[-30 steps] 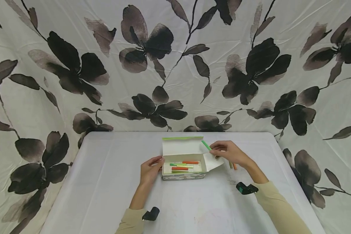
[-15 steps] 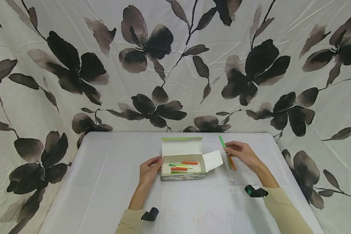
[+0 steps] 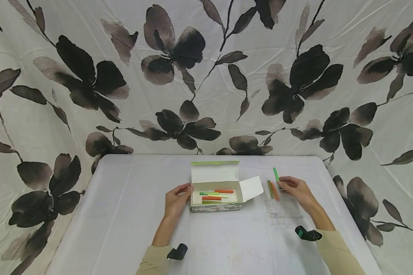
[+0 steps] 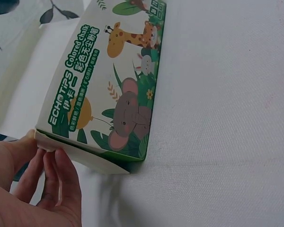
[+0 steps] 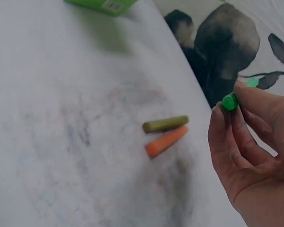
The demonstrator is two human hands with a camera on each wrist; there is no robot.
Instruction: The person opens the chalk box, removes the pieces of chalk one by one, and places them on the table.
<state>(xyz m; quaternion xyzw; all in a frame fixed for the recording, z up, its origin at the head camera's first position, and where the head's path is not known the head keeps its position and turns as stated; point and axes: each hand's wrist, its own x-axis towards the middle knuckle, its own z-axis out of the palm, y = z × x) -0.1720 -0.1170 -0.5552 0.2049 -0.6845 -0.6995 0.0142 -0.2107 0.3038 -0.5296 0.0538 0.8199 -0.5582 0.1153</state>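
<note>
The lidded cardboard chalk box (image 3: 215, 208) stands on the table, its lid raised at the back and a side flap (image 3: 250, 188) spread to the right. Inside lie several chalk sticks, orange, green, yellow and red. My left hand (image 3: 175, 200) pinches the box's left end flap (image 4: 80, 153) between thumb and fingers. To the right of the box, my right hand (image 3: 300, 193) pinches a green chalk stick (image 5: 230, 102) above the table. Just left of that hand, an olive chalk stick (image 5: 165, 124) and an orange chalk stick (image 5: 166, 141) lie side by side on the cloth.
A white cloth (image 3: 124, 229) covers the table, with smudges of chalk dust right of the box. Behind the table hangs a floral curtain (image 3: 241, 114). The table's right edge runs beyond the right hand.
My right hand has carried the green chalk stick rightward from above the box flap, past the olive and orange sticks, and lower. The left hand has stayed at the box.
</note>
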